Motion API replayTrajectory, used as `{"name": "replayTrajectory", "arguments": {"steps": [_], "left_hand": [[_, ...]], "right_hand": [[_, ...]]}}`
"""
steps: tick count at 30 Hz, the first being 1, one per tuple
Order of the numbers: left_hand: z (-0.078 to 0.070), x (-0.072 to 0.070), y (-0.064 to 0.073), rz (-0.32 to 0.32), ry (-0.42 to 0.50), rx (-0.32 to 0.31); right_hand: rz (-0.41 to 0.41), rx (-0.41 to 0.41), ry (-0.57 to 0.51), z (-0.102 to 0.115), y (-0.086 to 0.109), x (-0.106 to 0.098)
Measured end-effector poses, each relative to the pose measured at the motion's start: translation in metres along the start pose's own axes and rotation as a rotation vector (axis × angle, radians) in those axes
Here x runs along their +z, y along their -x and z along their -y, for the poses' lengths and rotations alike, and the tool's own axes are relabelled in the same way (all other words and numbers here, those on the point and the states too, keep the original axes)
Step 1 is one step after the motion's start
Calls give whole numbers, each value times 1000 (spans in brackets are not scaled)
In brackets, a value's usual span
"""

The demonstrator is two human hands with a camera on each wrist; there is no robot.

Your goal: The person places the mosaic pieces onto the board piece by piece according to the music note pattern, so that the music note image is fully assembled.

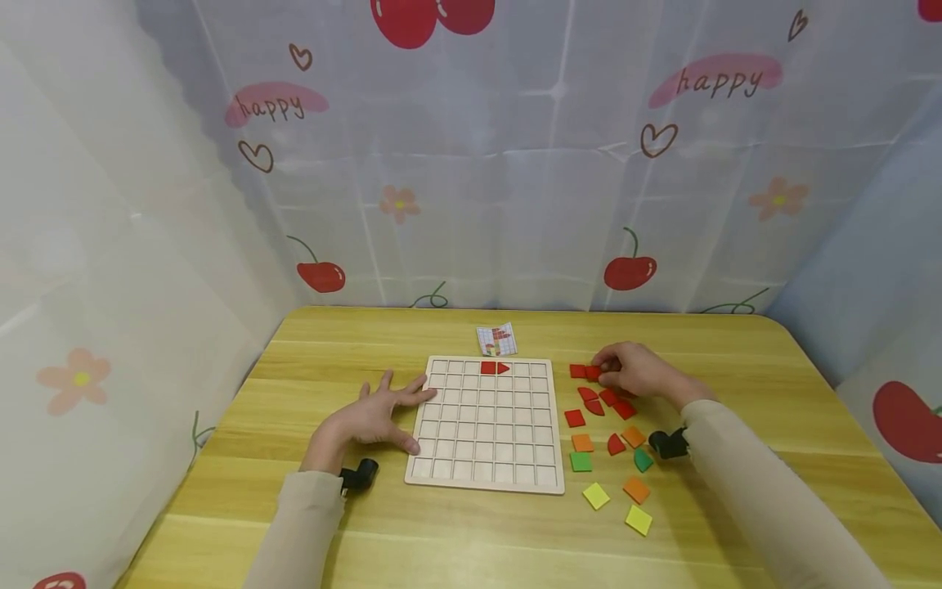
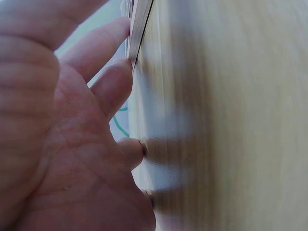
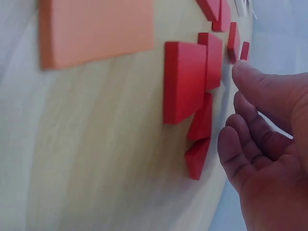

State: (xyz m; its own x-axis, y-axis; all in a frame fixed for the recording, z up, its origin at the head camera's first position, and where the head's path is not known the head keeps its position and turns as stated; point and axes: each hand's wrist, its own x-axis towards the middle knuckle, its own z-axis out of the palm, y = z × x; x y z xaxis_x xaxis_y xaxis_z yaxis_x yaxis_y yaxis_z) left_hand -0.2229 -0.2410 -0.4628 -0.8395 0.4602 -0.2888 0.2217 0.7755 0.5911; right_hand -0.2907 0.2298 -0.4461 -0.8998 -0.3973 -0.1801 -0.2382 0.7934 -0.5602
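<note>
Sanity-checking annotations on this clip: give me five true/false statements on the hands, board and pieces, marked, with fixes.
1. The left hand touches the grid board. True.
2. The picture card sits on the grid board. False: the picture card lies beyond its far edge.
3. Two red pieces sit on the grid board. True.
4. The green pieces lie left of the grid board. False: both green pieces lie to its right.
5. The right hand is at a red square. True.

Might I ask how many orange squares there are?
3: one orange square beyond the green square, another orange square by the curved green piece, a third orange square beyond a yellow square. The right arm may hide others.
</note>
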Motion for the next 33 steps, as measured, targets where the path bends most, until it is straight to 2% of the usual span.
{"name": "replayTrajectory", "arguments": {"steps": [6,13,18,29,33], "left_hand": [[0,1,0,-1,3,-7],[-1,0,1,1,10,-8],[-3,-1,1,5,9,-11],[-2,-1,0,7,12,-10],[-1,-1,0,8,8,-14]], "right_hand": [[-18,17,-3,10,-3,1],[-43,-35,-3,27,-10,7],[-47,-42,-23,39,-16,15],[-54,-4,-21,74,-29,26],[-47,-21,-21,85,-35,31]]}}
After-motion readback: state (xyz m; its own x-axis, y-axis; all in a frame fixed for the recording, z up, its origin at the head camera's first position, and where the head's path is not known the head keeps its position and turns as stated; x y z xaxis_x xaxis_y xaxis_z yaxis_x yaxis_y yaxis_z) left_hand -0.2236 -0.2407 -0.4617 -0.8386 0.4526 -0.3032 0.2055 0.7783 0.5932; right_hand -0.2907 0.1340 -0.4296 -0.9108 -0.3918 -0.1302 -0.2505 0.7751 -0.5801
